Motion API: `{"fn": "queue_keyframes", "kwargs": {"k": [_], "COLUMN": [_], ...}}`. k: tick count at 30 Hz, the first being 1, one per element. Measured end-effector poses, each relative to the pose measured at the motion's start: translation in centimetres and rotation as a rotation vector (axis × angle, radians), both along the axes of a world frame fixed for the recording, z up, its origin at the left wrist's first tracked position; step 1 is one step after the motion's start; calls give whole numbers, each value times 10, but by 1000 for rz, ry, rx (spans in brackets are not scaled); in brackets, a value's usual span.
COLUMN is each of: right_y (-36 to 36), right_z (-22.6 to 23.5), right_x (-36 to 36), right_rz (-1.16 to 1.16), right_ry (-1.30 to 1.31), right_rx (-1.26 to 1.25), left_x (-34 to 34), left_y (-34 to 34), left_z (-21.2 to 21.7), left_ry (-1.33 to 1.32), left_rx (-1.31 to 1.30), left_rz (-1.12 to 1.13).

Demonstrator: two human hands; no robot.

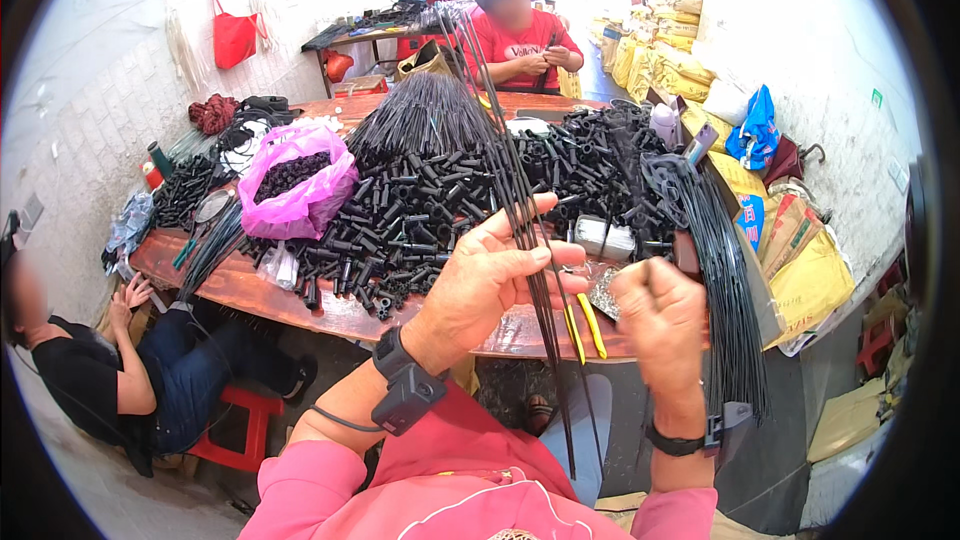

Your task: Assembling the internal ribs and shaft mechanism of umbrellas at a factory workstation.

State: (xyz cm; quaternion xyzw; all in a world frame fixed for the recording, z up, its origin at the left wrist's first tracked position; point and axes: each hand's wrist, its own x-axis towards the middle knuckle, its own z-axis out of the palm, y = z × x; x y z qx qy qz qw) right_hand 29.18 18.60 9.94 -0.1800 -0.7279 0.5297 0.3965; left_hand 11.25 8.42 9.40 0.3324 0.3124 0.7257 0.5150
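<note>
**A:** Start us off with the big picture.

**B:** A long reddish wooden table (250, 290) runs across the view, and heaped on it is a wide pile of short black plastic tubes (420, 210). Behind the pile a thick sheaf of thin black rods (425, 110) fans upward. At the right end of the table another bundle of black rods (725, 280) hangs over the edge.

**A:** And on the left?

**B:** A pink plastic bag (300, 185), open at the top, with more black pieces inside. A red bag (232, 37) hangs on the white wall behind it. Across the table a person in a red shirt (520, 40) works with both hands together; another person in dark clothes (110, 380) sits low at the left on a red stool (245, 430).

**A:** Now the hands.

**B:** The left hand (490, 275) is raised over the near edge of the table, fingers closed around a few long thin black rods (530, 230). Those rods rise past the pile and drop below the hand toward the pink lap. The right hand (660, 320) is curled narrow just beside them; what it pinches I cannot tell.

**A:** Anything small between them?

**B:** Yellow-handled pliers (585, 325) lie on the table edge between the hands, and each wrist wears a black band.
</note>
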Motion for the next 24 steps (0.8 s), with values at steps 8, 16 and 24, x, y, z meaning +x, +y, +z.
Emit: {"fn": "queue_keyframes", "kwargs": {"k": [8,16,24], "right_y": [-30,-30,-16], "right_z": [-39,-41,-4], "right_x": [-29,-27,-12], "right_rz": [101,48,-47], "right_ry": [-28,-53,50], "right_rx": [-16,44,-170], "left_x": [-5,-11,-9], "left_y": [0,-1,-9], "left_z": [-4,-6,-6], "left_ry": [-90,-97,-106], "left_rx": [41,52,24], "left_rz": [-34,-99,-83]}}
